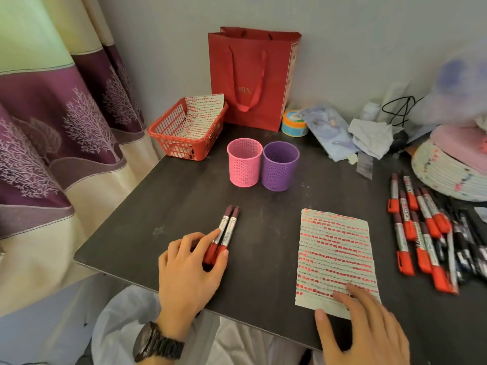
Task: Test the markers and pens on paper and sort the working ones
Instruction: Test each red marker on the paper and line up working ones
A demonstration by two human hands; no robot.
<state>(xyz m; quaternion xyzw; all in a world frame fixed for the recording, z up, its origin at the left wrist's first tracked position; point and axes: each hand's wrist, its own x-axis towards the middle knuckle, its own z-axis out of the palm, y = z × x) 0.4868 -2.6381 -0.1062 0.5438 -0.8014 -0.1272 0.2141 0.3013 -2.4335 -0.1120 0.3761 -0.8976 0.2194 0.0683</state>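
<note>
1. Two red-capped markers lay side by side on the table; the left hand gripped their capped ends.
2. The right hand lay flat and unclenched, pinning the test paper.
3. Judgement: lift both markers together, then drop them upright into one cup without tipping it.

Dark tabletop set against plain pale wall. Cream-and-purple tree-print curtain hangs past its left edge.
</note>
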